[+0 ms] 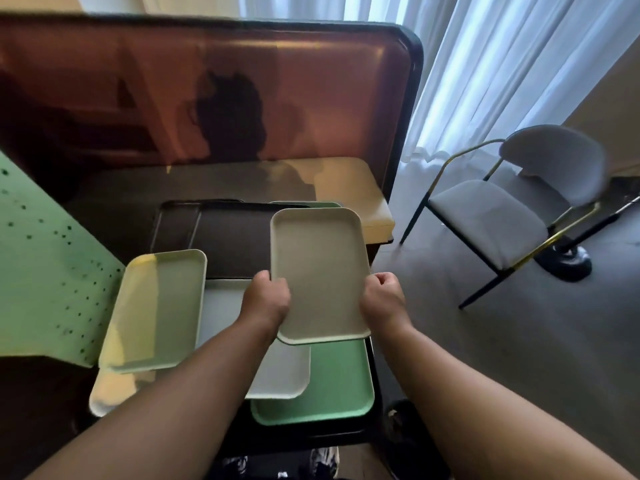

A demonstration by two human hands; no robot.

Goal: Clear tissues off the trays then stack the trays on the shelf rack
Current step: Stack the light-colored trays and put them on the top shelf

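both hands, left hand (266, 299) and right hand (382, 299), gripped the beige tray (318, 271) by its long edges; it seemed light, stiff, slightly slippery.

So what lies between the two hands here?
In the head view, the beige tray spans the gap: the left hand grips its left edge, the right hand its right edge.

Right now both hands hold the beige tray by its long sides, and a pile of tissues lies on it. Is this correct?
Not quite. The head view shows the left hand and right hand gripping the beige tray by its long sides, but no tissues lie on it; its surface is bare.
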